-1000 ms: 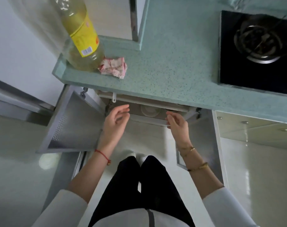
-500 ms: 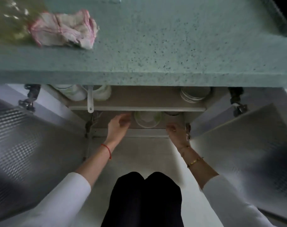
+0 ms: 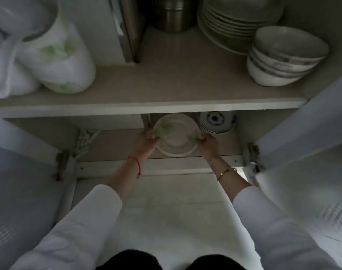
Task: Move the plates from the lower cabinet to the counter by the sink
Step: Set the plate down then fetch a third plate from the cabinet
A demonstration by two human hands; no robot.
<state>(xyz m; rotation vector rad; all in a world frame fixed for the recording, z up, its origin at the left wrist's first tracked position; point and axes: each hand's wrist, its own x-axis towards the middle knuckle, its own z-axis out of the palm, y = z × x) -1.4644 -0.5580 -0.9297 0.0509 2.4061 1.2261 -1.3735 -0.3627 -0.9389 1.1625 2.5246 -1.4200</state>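
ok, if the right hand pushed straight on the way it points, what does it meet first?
The right hand grips the rim of the plates, so those come first. Clear of them, its line heads for the blue-patterned bowl just behind, though depth there is hard to judge.

We cannot count the plates (image 3: 176, 139) at the middle of the frame: the stack is dim, and its far rim slips under the front edge of the upper shelf (image 3: 146, 109). The fingers (image 3: 151, 135) of the left hand (image 3: 147, 142) and the right hand (image 3: 209, 144) curl at the rim, their tips lost beneath it. Right of centre, the blue-patterned bowl (image 3: 217, 121) is half covered by the same shelf edge. At the upper left, the white jug (image 3: 55, 49) is smeared by blur and cut by the frame's edge. The top edge crops the steel canister (image 3: 173, 14) and the upper dish stack (image 3: 234, 20). The pale bundle (image 3: 86, 141) at left centre is too dark to name.
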